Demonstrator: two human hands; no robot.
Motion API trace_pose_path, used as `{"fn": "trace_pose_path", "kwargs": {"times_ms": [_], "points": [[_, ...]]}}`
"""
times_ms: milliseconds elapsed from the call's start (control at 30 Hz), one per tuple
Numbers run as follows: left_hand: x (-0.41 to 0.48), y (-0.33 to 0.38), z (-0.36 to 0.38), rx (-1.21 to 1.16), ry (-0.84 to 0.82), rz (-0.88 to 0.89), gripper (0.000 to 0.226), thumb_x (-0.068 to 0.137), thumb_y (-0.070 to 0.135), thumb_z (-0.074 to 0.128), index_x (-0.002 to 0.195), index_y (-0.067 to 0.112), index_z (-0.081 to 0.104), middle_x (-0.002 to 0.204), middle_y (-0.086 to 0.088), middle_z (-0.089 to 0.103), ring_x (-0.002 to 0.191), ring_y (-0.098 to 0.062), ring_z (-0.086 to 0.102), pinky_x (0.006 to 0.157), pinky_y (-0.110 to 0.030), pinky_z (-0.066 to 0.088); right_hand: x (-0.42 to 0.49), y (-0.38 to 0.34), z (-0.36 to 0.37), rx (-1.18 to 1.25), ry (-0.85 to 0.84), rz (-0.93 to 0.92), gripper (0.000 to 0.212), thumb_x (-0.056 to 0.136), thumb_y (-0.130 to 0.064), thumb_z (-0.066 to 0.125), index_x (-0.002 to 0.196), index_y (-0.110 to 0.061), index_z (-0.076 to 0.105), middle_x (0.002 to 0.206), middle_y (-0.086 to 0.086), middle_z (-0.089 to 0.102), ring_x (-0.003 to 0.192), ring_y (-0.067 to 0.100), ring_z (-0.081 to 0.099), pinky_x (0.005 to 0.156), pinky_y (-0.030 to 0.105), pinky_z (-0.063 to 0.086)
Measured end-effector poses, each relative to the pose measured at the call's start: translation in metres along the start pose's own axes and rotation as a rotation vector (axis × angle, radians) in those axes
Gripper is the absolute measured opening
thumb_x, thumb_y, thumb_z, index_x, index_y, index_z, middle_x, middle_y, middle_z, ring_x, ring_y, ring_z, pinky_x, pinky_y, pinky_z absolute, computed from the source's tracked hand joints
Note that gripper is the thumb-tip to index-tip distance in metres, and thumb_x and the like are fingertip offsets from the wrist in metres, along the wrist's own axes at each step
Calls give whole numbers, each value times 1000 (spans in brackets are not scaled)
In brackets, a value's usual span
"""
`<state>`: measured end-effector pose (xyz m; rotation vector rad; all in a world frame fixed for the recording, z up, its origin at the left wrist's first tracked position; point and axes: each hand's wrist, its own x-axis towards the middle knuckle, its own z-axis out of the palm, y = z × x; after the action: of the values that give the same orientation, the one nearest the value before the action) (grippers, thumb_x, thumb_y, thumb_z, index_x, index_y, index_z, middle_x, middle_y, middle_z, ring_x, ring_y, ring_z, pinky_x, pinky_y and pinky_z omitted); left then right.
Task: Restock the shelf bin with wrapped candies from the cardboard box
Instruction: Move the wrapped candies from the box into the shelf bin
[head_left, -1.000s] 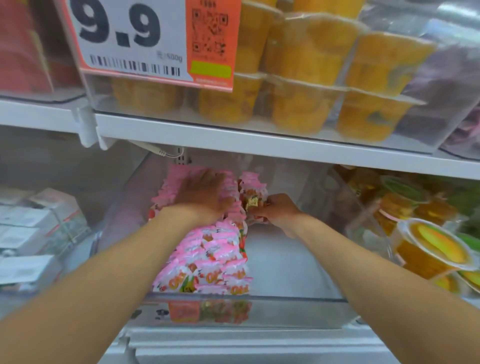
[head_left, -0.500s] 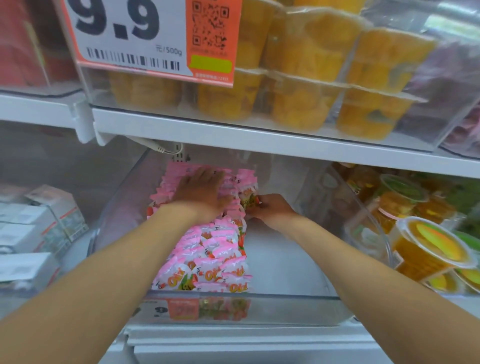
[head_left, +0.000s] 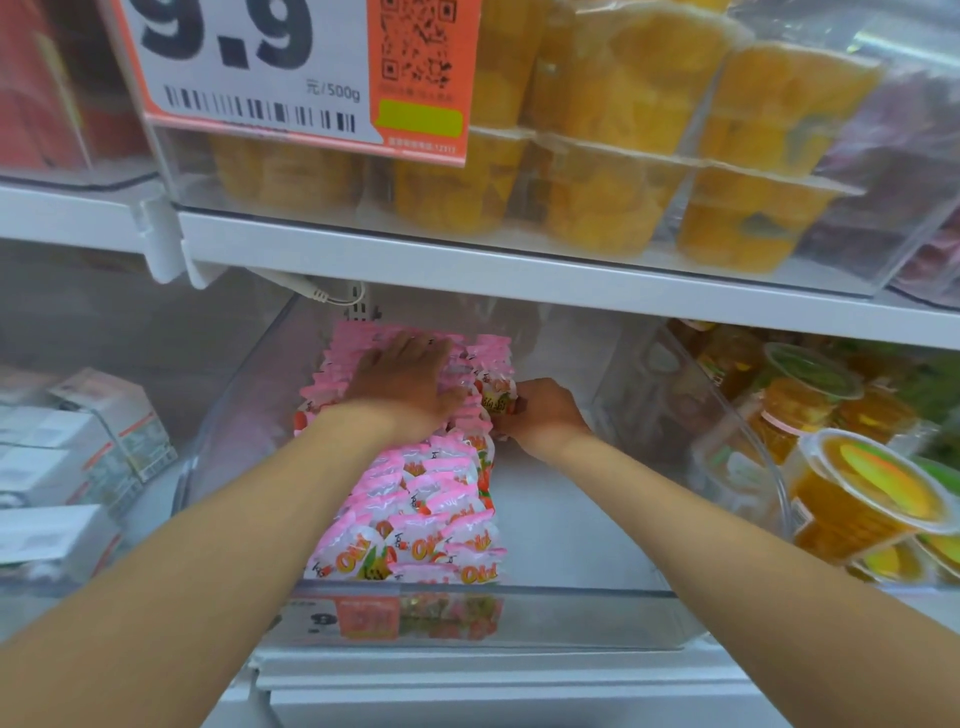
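candies (head_left: 415, 499): pink wrapped packs w/ orange print, laid in overlapping rows along left-centre of bin floor, front wall to back. right half of floor bare.
bin (head_left: 571, 618): clear plastic, on lower shelf, open top, front wall reflects the packs. sits under the white shelf edge (head_left: 519, 270).
L hand (head_left: 405, 382): palm down, fingers spread flat on rear rows of candies, pressing on top. not gripping anything, open and flat.
R hand (head_left: 545, 410): just right of the rows, at their right edge near the back. fingers curled round one pack (head_left: 497, 397) that stands up at the row edge; thumb side hidden, so grip looks closed on it but can't see fingertips.
hands rel.: near each other, not touching, the upright pack between them.
arms: both bare, reaching in over bin front wall.
price tag (head_left: 291, 73): above, on upper bin front. white w/ "9.9", barcode, orange QR panel at right.
upper shelf: clear bin of orange fruit cups (head_left: 623, 156), stacked two high.
right neighbour: jelly cups (head_left: 867, 499) w/ yellow/green lids, some tilted, in next clear bin.
left neighbour: white boxes (head_left: 67, 447) stacked behind clear wall, blurred, print unreadable.
cable (head_left: 322, 293): white plug + wire under shelf edge, above bin's back-left corner.
cardboard box: not in frame.
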<state>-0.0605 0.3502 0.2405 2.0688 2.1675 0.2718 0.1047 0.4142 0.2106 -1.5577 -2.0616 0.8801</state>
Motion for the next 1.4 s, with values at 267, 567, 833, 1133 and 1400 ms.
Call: {"fn": "trace_pose_path", "kwargs": {"times_ms": [267, 567, 833, 1133, 1400], "points": [[1, -4, -2, -80, 17, 27, 60, 101, 45, 40, 155, 27, 19, 164, 2, 13, 152, -21, 6, 122, -47, 12, -7, 4, -19, 375, -13, 94, 69, 74, 10, 76, 137, 8, 47, 102, 14, 64, 102, 30, 65, 96, 40, 53], [-65, 17, -42, -272, 102, -34, 31, 92, 30, 62, 120, 19, 61, 120, -5, 64, 108, -27, 60, 91, -36, 51, -83, -32, -49, 133, 159, -204, 28, 81, -17, 78, 107, -17, 69, 84, -7, 61, 73, 7, 57, 72, 23, 45], [-203, 62, -12, -296, 345, 57, 5, 84, 25, 62, 82, 24, 58, 75, 5, 61, 79, -22, 59, 65, -35, 43, -223, -22, -18, 77, 340, -464, 14, 77, -4, 69, 87, -13, 71, 64, -14, 52, 58, -1, 50, 60, 9, 36], [-325, -6, 170, -533, -298, -229, 11, 90, 18, 68, 97, 23, 61, 84, 8, 60, 82, -17, 61, 77, -31, 54, -300, 176, 108, -242, -561, 135, 63, 89, -29, 70, 144, -12, 44, 145, 8, 48, 128, 22, 49, 102, 28, 41], [-340, -25, 239, -689, -429, -374, 13, 95, 16, 62, 107, 19, 65, 102, 0, 64, 82, -9, 59, 71, -19, 46, -336, 279, 195, -405, -567, 443, 69, 90, -37, 60, 151, -31, 26, 160, 4, 11, 149, 31, 5, 117, 49, 23]]}}
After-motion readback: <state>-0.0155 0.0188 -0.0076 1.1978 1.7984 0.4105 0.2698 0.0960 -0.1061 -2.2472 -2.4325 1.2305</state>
